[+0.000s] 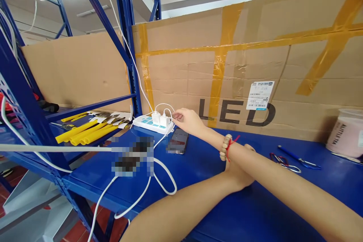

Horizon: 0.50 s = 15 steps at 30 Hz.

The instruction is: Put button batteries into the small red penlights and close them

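By the back-left corner of the worktop lies the power strip; my right hand curls at its cords, perhaps steadying one. My left hand, half hidden, crosses beneath, probably bracing. I can't tell either's grip.

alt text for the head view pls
A person's right hand reaches to a white power strip holding two adapters; the left hand is beneath the right forearm. A phone lies nearby on the blue surface.
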Available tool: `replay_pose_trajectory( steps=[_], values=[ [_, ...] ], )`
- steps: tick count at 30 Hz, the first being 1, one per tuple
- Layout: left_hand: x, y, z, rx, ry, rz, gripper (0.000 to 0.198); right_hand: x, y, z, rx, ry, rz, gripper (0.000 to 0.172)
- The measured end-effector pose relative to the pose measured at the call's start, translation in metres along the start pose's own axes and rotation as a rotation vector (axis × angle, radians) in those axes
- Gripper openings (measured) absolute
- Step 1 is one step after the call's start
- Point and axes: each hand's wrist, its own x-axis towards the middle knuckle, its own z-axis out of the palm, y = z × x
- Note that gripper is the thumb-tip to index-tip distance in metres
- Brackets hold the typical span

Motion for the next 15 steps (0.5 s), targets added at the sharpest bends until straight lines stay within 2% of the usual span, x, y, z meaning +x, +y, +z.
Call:
replay_pose_trajectory(
  steps=[3, 7, 11, 15],
  values=[
    [0.004, -0.011, 0.004, -0.044, -0.007, 0.084, 0.02, 0.019, -0.005, 0.02, -0.092, 0.002, -0.065, 0.018],
    [0.012, -0.019, 0.013, 0.017, 0.067, -0.048, 0.023, 0.029, -0.004, 0.045, -0.2, 0.001, -0.142, 0.022],
    [0.013, -0.01, 0.011, 0.048, 0.101, -0.116, 0.029, 0.03, -0.001, 0.062, -0.282, 0.006, -0.178, 0.024],
    [0.011, -0.002, 0.007, 0.057, 0.086, -0.156, 0.033, 0.028, 0.002, 0.07, -0.332, -0.007, -0.204, 0.022]
  ],
)
